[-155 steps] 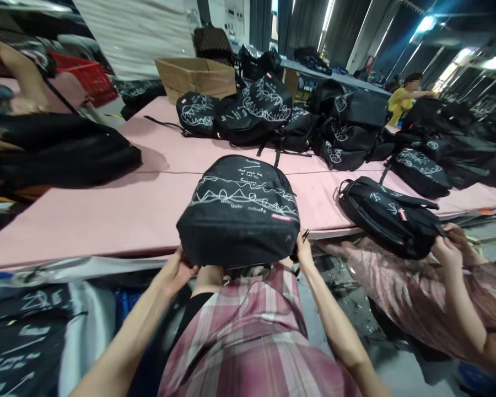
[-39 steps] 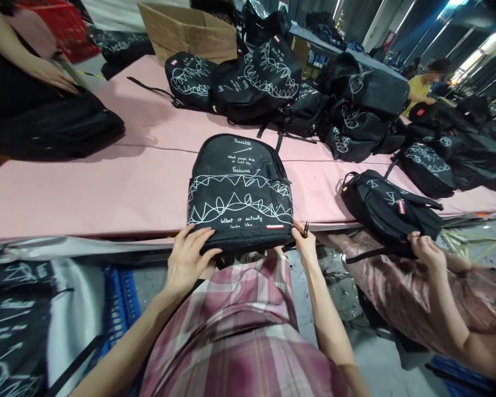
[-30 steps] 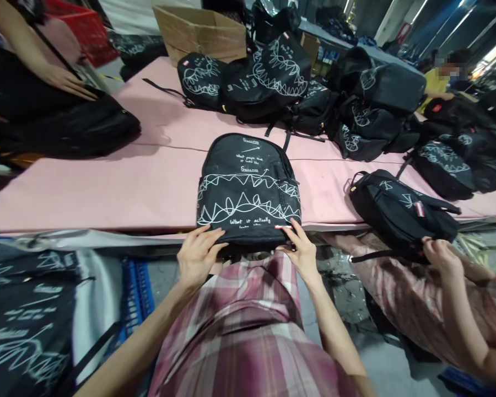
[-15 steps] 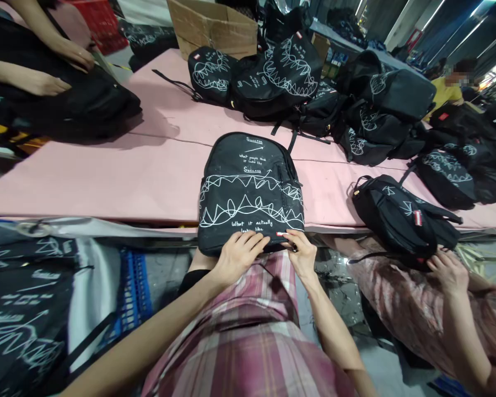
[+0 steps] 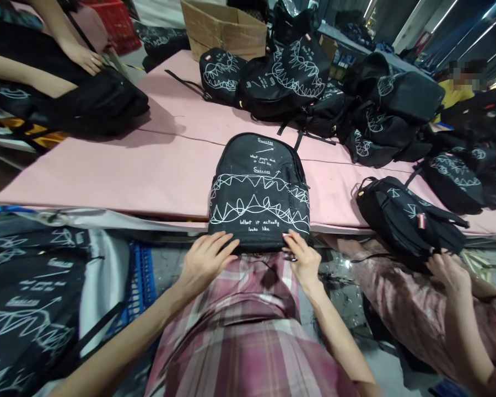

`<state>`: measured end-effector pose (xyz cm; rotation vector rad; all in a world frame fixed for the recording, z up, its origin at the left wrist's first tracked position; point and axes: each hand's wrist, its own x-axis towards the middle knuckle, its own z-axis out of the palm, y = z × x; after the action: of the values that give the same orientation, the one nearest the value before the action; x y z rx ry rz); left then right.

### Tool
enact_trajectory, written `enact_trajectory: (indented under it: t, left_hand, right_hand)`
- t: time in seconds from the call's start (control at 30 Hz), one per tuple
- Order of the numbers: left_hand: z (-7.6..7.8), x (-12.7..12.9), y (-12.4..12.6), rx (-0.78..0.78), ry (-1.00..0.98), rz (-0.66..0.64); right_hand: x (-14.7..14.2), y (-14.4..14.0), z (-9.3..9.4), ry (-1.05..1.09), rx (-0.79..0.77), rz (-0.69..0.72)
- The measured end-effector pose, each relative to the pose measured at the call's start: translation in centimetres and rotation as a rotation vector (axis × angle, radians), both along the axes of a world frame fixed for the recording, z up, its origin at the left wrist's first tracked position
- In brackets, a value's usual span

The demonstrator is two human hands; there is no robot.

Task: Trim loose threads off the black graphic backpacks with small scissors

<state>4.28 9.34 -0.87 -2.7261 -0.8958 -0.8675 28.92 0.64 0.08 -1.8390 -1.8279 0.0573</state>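
Head view: backpack (image 5: 261,187) lies print up on the pink table's (image 5: 149,171) near edge, base overhanging; top points away, long axis front to back. Left hand (image 5: 202,263): fingers loosely spread on base edge, not gripping. Right hand (image 5: 306,260): fingers bent at right base corner; can't tell if pinching. Bag pile (image 5: 283,82) blocks beyond; co-worker's bag (image 5: 409,218) to the right.

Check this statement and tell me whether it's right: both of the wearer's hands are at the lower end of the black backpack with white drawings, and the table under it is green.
Not quite: the table is pink, not green, as the head view shows. The left hand and right hand are indeed at the lower end of the black backpack with white drawings.
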Motion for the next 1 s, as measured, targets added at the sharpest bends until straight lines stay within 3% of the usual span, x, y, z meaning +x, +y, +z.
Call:
enact_trajectory:
  t: [0.13, 0.2, 0.3, 0.4, 0.73, 1.0]
  left_hand:
    - [-0.5, 2.5, 0.1, -0.003, 0.023, -0.035]
    - [-1.1, 2.4, 0.2, -0.035, 0.03, -0.03]
    - [-1.9, 1.5, 0.3, -0.066, 0.018, -0.016]
    - [-2.6, 0.9, 0.2, -0.056, 0.002, -0.017]
    - [-2.7, 0.1, 0.3, -0.058, -0.062, -0.079]
    - [-2.9, 0.0, 0.3, -0.124, -0.036, -0.008]
  right_hand:
    - [-3.6, -0.1, 0.0, -0.265, -0.097, 0.218]
    - [-3.0, -0.3, -0.4, -0.321, -0.104, 0.15]
    - [0.8, -1.1, -0.9, -0.337, -0.082, -0.069]
    - [4.3, -2.0, -1.2, -0.336, -0.087, -0.16]
    - [5.2, -2.3, -3.0, -0.223, 0.071, -0.095]
    - [5.7, -2.8, -3.8, -0.15, 0.102, -0.032]
